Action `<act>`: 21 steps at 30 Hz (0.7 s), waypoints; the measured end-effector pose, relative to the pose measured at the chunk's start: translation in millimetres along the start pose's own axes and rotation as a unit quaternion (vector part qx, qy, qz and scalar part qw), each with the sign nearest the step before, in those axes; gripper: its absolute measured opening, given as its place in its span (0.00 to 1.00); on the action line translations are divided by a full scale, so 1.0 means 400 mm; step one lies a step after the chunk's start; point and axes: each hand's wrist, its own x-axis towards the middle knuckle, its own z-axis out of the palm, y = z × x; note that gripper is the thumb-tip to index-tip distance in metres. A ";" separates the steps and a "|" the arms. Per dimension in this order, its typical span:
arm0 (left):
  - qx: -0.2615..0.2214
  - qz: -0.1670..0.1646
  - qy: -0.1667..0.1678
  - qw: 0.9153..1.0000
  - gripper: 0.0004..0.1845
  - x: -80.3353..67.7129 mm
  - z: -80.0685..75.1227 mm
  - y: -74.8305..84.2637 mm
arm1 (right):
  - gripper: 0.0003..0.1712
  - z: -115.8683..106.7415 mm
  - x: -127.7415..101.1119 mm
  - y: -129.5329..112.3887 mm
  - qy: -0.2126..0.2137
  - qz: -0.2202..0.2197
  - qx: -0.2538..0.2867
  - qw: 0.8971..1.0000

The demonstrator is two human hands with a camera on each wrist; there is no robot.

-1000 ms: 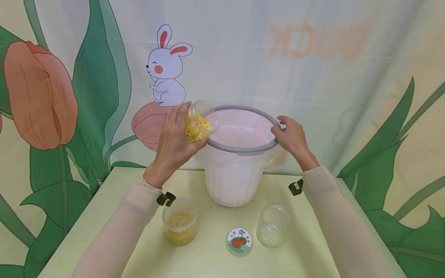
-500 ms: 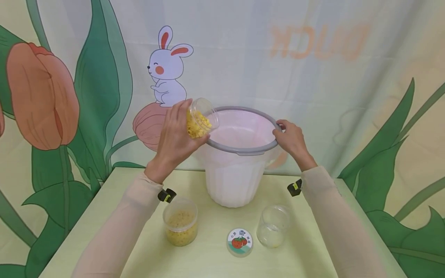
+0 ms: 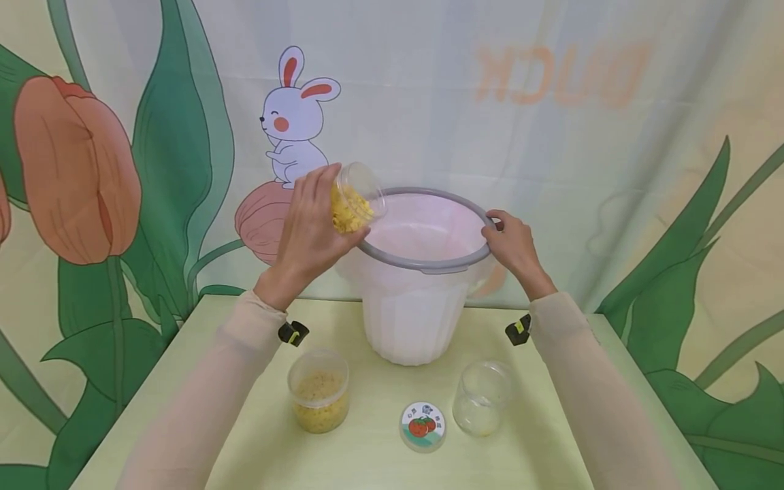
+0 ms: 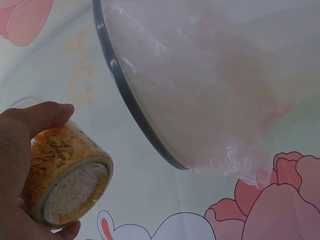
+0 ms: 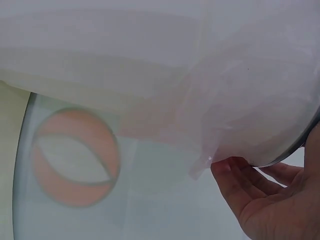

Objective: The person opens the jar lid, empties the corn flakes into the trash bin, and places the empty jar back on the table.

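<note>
My left hand [image 3: 315, 228] grips a clear plastic jar [image 4: 75, 175] of yellow flakes around its side. The jar lies tilted, its mouth facing right at the left edge of a white trash can [image 3: 413, 313]. Yellow flakes [image 3: 350, 209] sit inside, against the jar's lower wall. My right hand [image 3: 513, 246] pinches the grey rim ring [image 3: 453, 263] on the can's right side, thumb in front. A thin translucent bag [image 4: 235, 155] lines the can and hangs out below the ring. In the right wrist view, fingertips [image 5: 227, 170] press at the ring and bag edge.
On the table [image 3: 380, 463] in front of the can stand a jar of yellowish crumbs [image 3: 320, 401] at left and a clear jar with nothing visible inside [image 3: 480, 401] at right. Between them lies a round tomato-printed lid [image 3: 422, 427]. A printed curtain [image 3: 429, 122] hangs behind.
My left hand has lifted the flake jar slightly and tipped its mouth further down. My right hand's fingers have closed in on the can's rim. The things on the table have stayed put.
</note>
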 end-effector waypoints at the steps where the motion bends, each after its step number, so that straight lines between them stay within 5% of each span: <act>1: 0.003 0.000 -0.003 1.000 0.51 0.004 -0.002 0.001 | 0.29 0.000 0.000 -0.001 0.000 0.001 0.001 1.000; 21: 0.037 -0.009 -0.063 0.997 0.51 0.071 0.012 0.000 | 0.32 -0.004 0.006 0.000 -0.023 0.006 0.019 1.000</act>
